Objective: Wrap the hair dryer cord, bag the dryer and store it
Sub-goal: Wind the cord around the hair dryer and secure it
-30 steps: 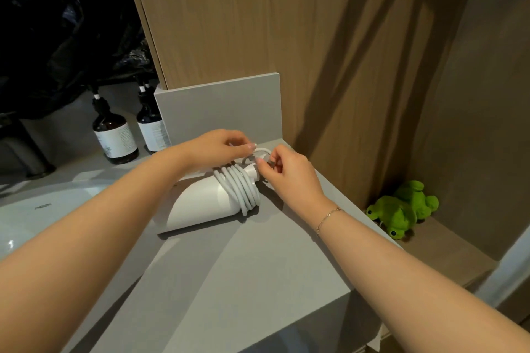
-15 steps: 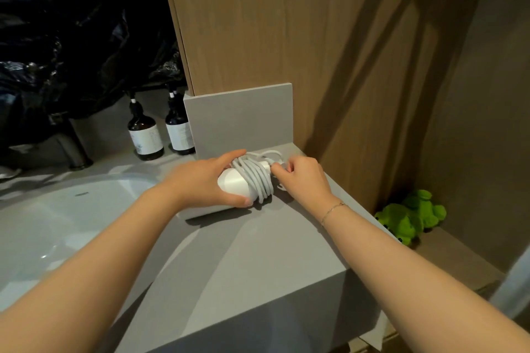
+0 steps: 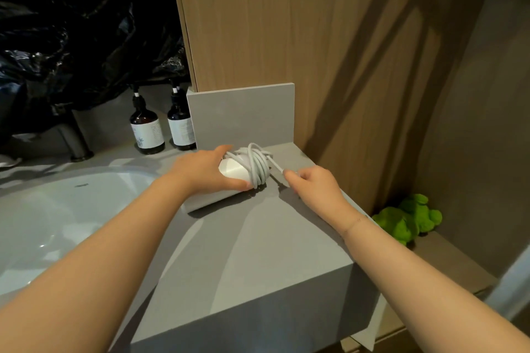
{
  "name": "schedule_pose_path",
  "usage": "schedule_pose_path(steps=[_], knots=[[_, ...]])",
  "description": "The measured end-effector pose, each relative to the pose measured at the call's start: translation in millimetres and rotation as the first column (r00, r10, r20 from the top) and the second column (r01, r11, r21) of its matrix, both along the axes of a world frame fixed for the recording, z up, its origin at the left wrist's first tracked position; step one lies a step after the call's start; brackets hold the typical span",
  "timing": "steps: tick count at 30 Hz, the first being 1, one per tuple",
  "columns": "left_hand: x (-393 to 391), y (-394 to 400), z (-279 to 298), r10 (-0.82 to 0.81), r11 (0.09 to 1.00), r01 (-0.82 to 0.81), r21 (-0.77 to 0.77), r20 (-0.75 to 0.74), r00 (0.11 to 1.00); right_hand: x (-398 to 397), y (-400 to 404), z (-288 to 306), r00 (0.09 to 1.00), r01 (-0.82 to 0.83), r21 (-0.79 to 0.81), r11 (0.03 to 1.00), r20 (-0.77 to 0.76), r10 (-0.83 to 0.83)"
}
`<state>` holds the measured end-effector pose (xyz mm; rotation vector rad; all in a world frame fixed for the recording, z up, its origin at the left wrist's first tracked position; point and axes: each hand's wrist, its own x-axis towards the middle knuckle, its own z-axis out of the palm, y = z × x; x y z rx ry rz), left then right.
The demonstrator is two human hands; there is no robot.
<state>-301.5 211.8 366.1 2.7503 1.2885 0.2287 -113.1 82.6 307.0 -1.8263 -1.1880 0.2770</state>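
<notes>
The counter (image 3: 258, 252) was a smooth, matte grey slab with a square edge, backed by a short grey upstand and a wood-grain panel (image 3: 272, 23). On it lay the dryer (image 3: 231, 173), a glossy white, rounded body, its handle end bound in thick loops of pale grey cord (image 3: 256, 165). The left hand (image 3: 200, 172) lay over the dryer's body, fingers and thumb curled around it. Just right of the coil, the right hand (image 3: 315, 189) pinched the free cord end, drawn out straight from the loops. Two brown glass bottles (image 3: 162, 129) stood behind the white basin (image 3: 43, 209). A fuzzy green toy (image 3: 407, 221) sat on a lower shelf.
</notes>
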Motion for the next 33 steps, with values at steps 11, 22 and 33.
schedule_pose_path(steps=[11,22,33], knots=[[4.4,-9.4,1.9,0.013,0.998,-0.012,0.057,-0.019,1.000,-29.6,-27.8,1.2,0.918,-0.093,-0.136,0.986,0.371,0.138],[-24.3,-18.9,-12.6,-0.017,0.981,-0.005,0.195,0.111,0.994,-28.9,-9.2,0.1,0.815,-0.075,-0.080,0.994,0.570,0.107],[-13.7,-24.3,-34.5,-0.150,0.988,0.106,0.112,0.525,0.838,-16.3,-3.0,-3.6,0.931,-0.029,-0.044,0.999,0.362,0.043]])
